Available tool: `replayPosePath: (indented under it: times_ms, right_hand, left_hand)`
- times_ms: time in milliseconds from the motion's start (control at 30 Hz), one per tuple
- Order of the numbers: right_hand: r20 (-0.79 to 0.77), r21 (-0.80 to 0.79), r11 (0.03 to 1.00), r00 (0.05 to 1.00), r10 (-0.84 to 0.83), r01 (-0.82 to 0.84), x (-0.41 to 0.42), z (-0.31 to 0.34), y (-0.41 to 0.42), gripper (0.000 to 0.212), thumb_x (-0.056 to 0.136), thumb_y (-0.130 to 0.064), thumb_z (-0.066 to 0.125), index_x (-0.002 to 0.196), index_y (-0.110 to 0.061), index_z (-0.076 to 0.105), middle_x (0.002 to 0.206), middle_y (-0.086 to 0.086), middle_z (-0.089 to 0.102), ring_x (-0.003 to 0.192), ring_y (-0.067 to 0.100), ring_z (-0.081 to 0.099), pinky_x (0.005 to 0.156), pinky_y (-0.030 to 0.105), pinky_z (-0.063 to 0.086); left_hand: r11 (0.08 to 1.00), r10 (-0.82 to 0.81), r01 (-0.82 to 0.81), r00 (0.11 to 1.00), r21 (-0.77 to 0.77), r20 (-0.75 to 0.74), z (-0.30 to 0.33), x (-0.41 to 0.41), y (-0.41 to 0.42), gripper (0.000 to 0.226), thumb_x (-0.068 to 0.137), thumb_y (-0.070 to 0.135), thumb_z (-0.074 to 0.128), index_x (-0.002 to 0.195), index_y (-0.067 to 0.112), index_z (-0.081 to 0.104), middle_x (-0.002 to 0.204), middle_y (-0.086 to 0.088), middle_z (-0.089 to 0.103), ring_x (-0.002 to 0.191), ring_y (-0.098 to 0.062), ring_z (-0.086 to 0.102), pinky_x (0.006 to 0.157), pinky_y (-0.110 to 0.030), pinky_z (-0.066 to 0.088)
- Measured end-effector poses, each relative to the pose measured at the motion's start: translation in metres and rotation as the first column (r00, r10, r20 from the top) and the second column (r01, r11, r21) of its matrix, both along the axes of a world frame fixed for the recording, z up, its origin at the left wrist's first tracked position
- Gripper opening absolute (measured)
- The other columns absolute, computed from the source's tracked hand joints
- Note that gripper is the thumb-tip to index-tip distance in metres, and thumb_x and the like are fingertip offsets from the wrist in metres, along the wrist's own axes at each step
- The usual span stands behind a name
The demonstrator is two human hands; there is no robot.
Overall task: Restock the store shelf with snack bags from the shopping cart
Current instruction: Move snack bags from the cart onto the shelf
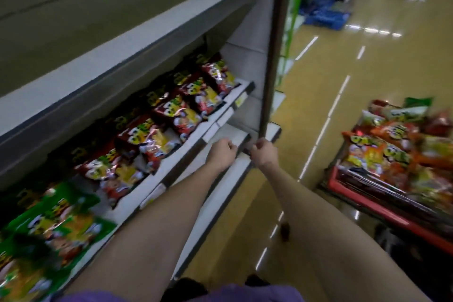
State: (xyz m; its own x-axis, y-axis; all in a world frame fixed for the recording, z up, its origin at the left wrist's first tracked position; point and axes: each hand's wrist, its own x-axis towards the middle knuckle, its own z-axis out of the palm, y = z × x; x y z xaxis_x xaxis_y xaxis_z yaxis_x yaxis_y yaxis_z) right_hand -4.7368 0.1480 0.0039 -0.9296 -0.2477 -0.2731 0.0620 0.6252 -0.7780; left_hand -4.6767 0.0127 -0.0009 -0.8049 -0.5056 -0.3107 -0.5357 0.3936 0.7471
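Red snack bags [171, 115] lie in a row on the middle shelf [220, 115], with green snack bags [49, 223] further left on the same shelf. The shopping cart [367, 206], red-rimmed, stands at the right, piled with orange, red and green snack bags [392, 144]. My left hand [221, 152] is stretched out over the lower shelf's front edge with its fingers curled and nothing in it. My right hand [263, 153] is beside it, just below the dark shelf upright [274, 56], fingers also curled and holding nothing that I can see.
The top shelf [147, 32] above the bags carries nothing. A lower shelf [220, 193] juts out under my arms. Shiny yellow aisle floor [343, 56] runs between shelf and cart. Blue crates [326, 17] and other goods stand far down the aisle.
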Motion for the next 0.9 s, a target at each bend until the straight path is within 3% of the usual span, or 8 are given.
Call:
replayPosePath:
  times_ms: [133,333,400,600,700,900]
  right_hand:
    - [0.025,-0.015,0.987,0.987,-0.157,0.157,-0.051,-0.004,0.051,0.021,0.094,-0.016,0.055,0.108,-0.007,0.069,0.108,0.015,0.071,0.104,0.033,0.064,0.077,0.025,0.040]
    - [0.029,-0.041,0.921,0.922,-0.385,0.386,-0.119,-0.017,0.110,0.024,0.093,-0.019,0.059,0.113,-0.010,0.067,0.107,0.010,0.071,0.093,0.025,0.063,0.074,0.026,0.042]
    - [0.025,-0.019,0.898,0.898,-0.439,0.440,-0.139,-0.018,0.124,0.025,0.092,-0.019,0.058,0.114,-0.010,0.067,0.107,0.010,0.071,0.096,0.027,0.065,0.076,0.030,0.048]
    - [0.006,-0.012,0.788,0.788,-0.616,0.616,-0.212,-0.015,0.150,0.024,0.093,-0.019,0.058,0.114,-0.010,0.065,0.107,0.008,0.070,0.094,0.028,0.065,0.080,0.039,0.054]
    - [-0.001,0.006,0.740,0.740,-0.673,0.673,-0.242,-0.010,0.160,0.022,0.092,-0.019,0.058,0.111,-0.010,0.065,0.101,0.004,0.067,0.091,0.022,0.062,0.075,0.032,0.049]
    - [-0.005,0.006,0.588,0.588,-0.809,0.809,-0.282,-0.006,0.197,0.016,0.098,-0.024,0.057,0.109,-0.014,0.061,0.095,0.001,0.062,0.083,0.021,0.060,0.074,0.042,0.054]
  left_hand:
    - [0.991,-0.126,0.126,0.992,-0.040,0.003,0.014,-0.065,0.054,0.021,0.094,0.025,0.059,0.074,0.018,0.057,0.081,-0.008,0.069,0.081,-0.030,0.066,0.077,-0.041,0.057]
    - [0.941,-0.336,0.335,0.942,-0.042,-0.005,0.003,-0.164,0.104,0.007,0.097,0.022,0.059,0.094,0.015,0.061,0.091,-0.004,0.065,0.085,-0.025,0.061,0.069,-0.030,0.044]
    - [0.913,-0.407,0.407,0.913,-0.034,0.012,0.000,-0.197,0.114,0.012,0.099,0.022,0.057,0.103,0.012,0.062,0.096,-0.005,0.063,0.085,-0.022,0.057,0.070,-0.026,0.040]
    - [0.791,-0.611,0.611,0.791,-0.013,0.025,0.004,-0.314,0.143,0.015,0.100,0.024,0.055,0.105,0.012,0.062,0.094,-0.003,0.060,0.092,-0.027,0.059,0.075,-0.031,0.046]
    - [0.726,-0.687,0.688,0.725,0.008,0.045,0.004,-0.366,0.162,0.021,0.100,0.025,0.055,0.112,0.009,0.063,0.101,-0.007,0.064,0.094,-0.027,0.060,0.078,-0.033,0.046]
    - [0.654,-0.755,0.756,0.654,-0.006,0.049,-0.019,-0.432,0.206,0.014,0.098,0.019,0.053,0.097,0.010,0.064,0.097,-0.013,0.067,0.093,-0.033,0.063,0.079,-0.037,0.051]
